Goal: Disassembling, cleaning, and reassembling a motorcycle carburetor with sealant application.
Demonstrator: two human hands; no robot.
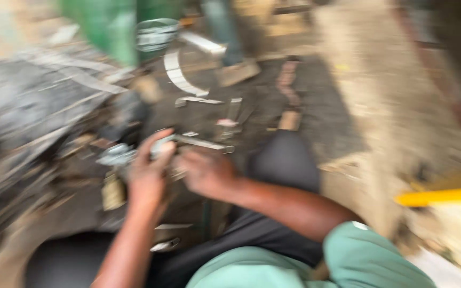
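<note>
Green sleeves frame my 2 hands over the dark floor: left hand (148, 173) pinches a flat metal strip (201, 143), right hand (206, 172) curls beside it, grip unclear. Stiff, light, probably sharp-edged; best held mid-length. Curved offcut (180, 77) lies beyond the strip.

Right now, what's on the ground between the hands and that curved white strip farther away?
In the head view, small flat metal scraps lie on dark ground between the curved white strip and the hands' metal piece. Blur hides finer detail.
</note>
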